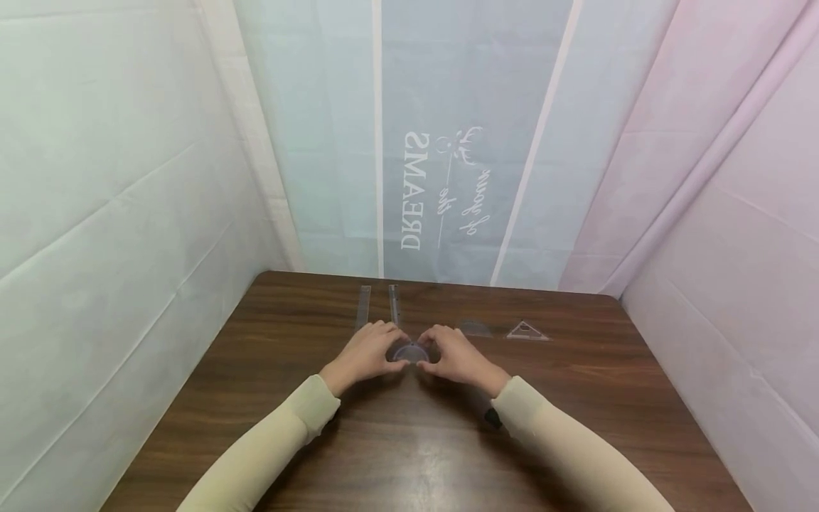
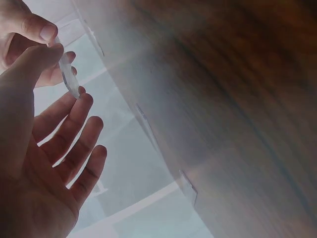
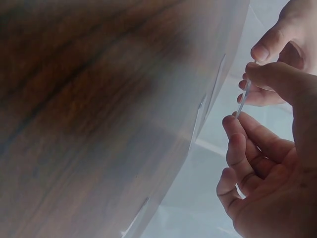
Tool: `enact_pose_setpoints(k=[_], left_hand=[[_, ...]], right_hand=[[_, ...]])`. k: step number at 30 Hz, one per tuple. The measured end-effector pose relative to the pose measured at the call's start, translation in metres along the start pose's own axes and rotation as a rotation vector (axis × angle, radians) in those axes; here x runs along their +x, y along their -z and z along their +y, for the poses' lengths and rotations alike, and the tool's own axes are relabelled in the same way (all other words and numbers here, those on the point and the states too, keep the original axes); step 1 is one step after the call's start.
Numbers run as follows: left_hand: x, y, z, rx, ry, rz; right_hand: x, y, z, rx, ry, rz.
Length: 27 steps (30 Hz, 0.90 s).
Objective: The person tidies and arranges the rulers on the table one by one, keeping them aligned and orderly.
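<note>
A small clear protractor with a rounded edge is held above the table between both hands. My left hand pinches its left side with thumb and fingertips, the other fingers spread in the left wrist view. On the opposite side my right hand pinches it the same way, its remaining fingers loosely bent in the right wrist view. Seen nearly edge-on, the protractor is a thin tilted strip in the left wrist view. Its markings cannot be made out.
Two clear rulers lie side by side beyond the left hand on the brown wooden table. Past the right hand lie a clear semicircular piece and a clear set square. A pale printed curtain hangs behind.
</note>
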<state>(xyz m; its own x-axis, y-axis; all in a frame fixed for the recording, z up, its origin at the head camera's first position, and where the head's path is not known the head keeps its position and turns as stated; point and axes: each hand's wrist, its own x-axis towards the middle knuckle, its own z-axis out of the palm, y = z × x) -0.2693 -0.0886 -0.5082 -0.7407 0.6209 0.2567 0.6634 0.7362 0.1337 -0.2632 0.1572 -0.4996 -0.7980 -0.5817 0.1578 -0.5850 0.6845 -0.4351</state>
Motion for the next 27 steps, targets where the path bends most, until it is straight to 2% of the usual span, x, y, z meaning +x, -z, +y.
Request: enact_pose_setpoints(k=[10,20,27], left_hand=[[-0.013,0.007,-0.002,0.013,-0.029,0.006],[-0.043,0.012,-0.005,-0.019,-0.048,-0.006],[-0.057,0.015,-0.009,-0.052,-0.043,-0.013]], right_hand=[[-0.004,-0.003,-0.013,-0.002,0.033,-0.008],[-0.010,-0.014,-0.029,0.047,0.084,-0.070],[-0.009,-0.020,-0.037,0.045,0.103,-0.082]])
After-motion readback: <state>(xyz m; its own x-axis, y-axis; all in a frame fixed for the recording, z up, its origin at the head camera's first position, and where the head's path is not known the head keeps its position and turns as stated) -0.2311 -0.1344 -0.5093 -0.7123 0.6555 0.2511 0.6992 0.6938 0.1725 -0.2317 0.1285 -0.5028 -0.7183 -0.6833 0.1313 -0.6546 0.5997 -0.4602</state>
